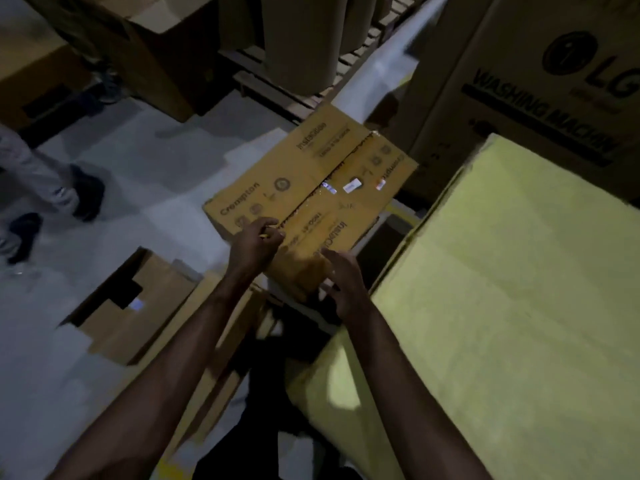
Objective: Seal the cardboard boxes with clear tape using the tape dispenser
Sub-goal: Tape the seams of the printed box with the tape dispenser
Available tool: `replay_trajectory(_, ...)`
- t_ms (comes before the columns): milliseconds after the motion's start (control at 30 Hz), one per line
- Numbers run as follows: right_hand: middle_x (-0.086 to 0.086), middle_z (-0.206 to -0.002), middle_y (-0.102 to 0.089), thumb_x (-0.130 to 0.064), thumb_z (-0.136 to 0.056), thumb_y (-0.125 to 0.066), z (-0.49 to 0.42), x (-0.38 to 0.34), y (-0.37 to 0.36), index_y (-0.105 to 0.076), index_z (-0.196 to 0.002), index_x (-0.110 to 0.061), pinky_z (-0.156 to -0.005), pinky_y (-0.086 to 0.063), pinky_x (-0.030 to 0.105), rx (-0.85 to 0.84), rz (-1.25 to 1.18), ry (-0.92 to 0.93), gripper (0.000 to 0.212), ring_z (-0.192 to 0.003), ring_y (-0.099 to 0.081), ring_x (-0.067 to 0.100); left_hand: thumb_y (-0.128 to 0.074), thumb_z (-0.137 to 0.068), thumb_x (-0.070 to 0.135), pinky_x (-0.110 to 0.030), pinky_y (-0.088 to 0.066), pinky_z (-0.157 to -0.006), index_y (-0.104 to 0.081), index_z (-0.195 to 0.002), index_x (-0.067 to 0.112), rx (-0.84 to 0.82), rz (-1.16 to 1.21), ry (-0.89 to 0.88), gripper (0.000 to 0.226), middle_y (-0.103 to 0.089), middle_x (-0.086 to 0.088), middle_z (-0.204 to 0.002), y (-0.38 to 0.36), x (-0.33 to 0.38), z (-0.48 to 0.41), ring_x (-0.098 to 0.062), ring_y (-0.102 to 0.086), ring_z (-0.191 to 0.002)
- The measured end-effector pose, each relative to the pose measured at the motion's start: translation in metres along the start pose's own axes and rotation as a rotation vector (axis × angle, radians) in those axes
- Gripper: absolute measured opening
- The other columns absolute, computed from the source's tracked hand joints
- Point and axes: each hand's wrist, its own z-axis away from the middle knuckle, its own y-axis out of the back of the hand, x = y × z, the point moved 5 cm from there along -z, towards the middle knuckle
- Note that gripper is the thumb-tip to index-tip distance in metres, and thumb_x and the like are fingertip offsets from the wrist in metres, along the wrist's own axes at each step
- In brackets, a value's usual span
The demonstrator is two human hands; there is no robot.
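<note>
Beside a yellow stack (502, 289), the Crompton-printed cardboard box (304, 161) sat closed, centre seam glinting. Your left hand (254, 242) curled fingers at the seam's near end (any pinch unclear); your right hand (343, 287) spread fingers against the near corner.

Person w/ bare left hand (258, 244) & right hand (341, 289). Left forearm (180, 358) & right forearm (398, 368) bare all the way to btm edge of frame, lean, long. Btwn the arms, low down, dark clothing (263, 403), looks black; light too dim to tell which garment.
</note>
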Motion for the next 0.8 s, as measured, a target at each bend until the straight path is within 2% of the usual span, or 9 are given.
replay_trajectory(33, 0.008, -0.132, -0.061, -0.031, -0.092, -0.075, -0.02, 0.003, -0.007, -0.054, -0.138, -0.015, -0.075, -0.051, 0.034, 0.082, -0.044, -0.043, 0.053, -0.093, -0.06, 0.017, -0.069, -0.098, 0.031, -0.028, -0.045, -0.073, -0.065, -0.132, 0.015, -0.001, -0.067, -0.001, 0.038, -0.071, -0.007, -0.118, 0.005, -0.012, -0.031, -0.025, -0.068, -0.104)
replay_trajectory(100, 0.006, -0.132, -0.057, -0.029, -0.085, -0.082, -0.053, 0.008, -0.009, -0.045, -0.143, -0.016, -0.074, -0.053, 0.037, 0.274, -0.083, -0.077, 0.069, -0.103, -0.06, 0.024, -0.07, -0.097, 0.034, -0.034, -0.049, -0.086, -0.058, -0.14, 0.013, -0.035, -0.2, -0.004, 0.05, -0.066, -0.013, -0.134, 0.009, -0.03, -0.084, -0.029, -0.064, -0.117)
replay_trajectory(200, 0.012, -0.152, -0.044, -0.037, -0.075, -0.089, -0.087, 0.014, -0.004, -0.024, -0.16, -0.016, -0.101, -0.051, 0.049, 0.523, 0.034, -0.101, 0.109, -0.132, -0.05, 0.035, -0.074, -0.092, 0.044, -0.058, -0.039, -0.108, -0.041, -0.153, 0.016, -0.061, -0.455, 0.028, 0.075, -0.044, -0.017, -0.155, 0.014, -0.048, -0.141, -0.04, -0.043, -0.139)
replay_trajectory(300, 0.013, -0.148, -0.05, -0.037, -0.084, -0.083, -0.108, 0.018, -0.012, -0.02, -0.161, -0.018, -0.101, -0.047, 0.039, 0.477, 0.093, -0.154, 0.101, -0.132, -0.052, 0.035, -0.077, -0.081, 0.064, -0.069, -0.028, -0.111, -0.023, -0.159, 0.022, -0.089, -0.56, 0.111, 0.104, -0.022, -0.013, -0.166, 0.026, -0.071, -0.182, -0.043, -0.027, -0.148)
replay_trajectory(367, 0.01, -0.142, -0.055, -0.031, -0.086, -0.081, -0.117, 0.021, -0.016, -0.026, -0.157, -0.019, -0.094, -0.043, 0.034, 0.442, 0.103, -0.167, 0.091, -0.128, -0.054, 0.033, -0.075, -0.057, 0.089, -0.069, -0.035, -0.108, -0.027, -0.155, 0.025, -0.135, -0.514, 0.186, 0.126, -0.036, -0.014, -0.159, 0.03, -0.097, -0.201, -0.045, -0.039, -0.14)
replay_trajectory(433, 0.009, -0.142, -0.055, -0.027, -0.086, -0.082, -0.126, 0.029, -0.016, -0.023, -0.159, -0.021, -0.099, -0.043, 0.037, 0.432, 0.077, -0.184, 0.094, -0.128, -0.054, 0.033, -0.065, -0.034, 0.104, -0.068, -0.044, -0.1, -0.036, -0.147, 0.03, -0.148, -0.438, 0.227, 0.138, -0.051, -0.013, -0.145, 0.03, -0.124, -0.216, -0.045, -0.051, -0.127)
replay_trajectory(567, 0.007, -0.131, -0.055, -0.032, -0.086, -0.084, -0.13, 0.035, -0.021, -0.02, -0.16, -0.024, -0.092, -0.046, 0.041, 0.316, -0.084, -0.278, 0.098, -0.111, -0.054, 0.027, -0.074, -0.034, 0.097, -0.061, -0.047, -0.101, -0.038, -0.145, 0.028, -0.17, -0.383, 0.234, 0.136, -0.051, -0.014, -0.139, 0.032, -0.122, -0.216, -0.044, -0.05, -0.127)
replay_trajectory(700, -0.002, -0.118, -0.061, -0.034, -0.082, -0.087, -0.126, 0.02, -0.013, -0.036, -0.154, -0.025, -0.07, -0.045, 0.03, 0.324, -0.1, -0.193, 0.088, -0.09, -0.058, 0.013, -0.071, -0.034, 0.1, -0.072, -0.036, -0.105, -0.045, -0.136, 0.022, -0.099, -0.441, 0.221, 0.131, -0.053, -0.015, -0.131, 0.039, -0.084, -0.211, -0.044, -0.05, -0.126)
replay_trajectory(800, -0.004, -0.118, -0.065, -0.032, -0.076, -0.091, -0.119, 0.009, -0.008, -0.04, -0.149, -0.028, -0.074, -0.049, 0.032, 0.34, -0.12, -0.113, 0.09, -0.096, -0.061, 0.017, -0.06, -0.051, 0.103, -0.065, -0.032, -0.102, -0.051, -0.132, 0.014, 0.066, -0.551, 0.138, 0.12, -0.056, -0.018, -0.131, 0.051, -0.037, -0.196, -0.043, -0.051, -0.125)
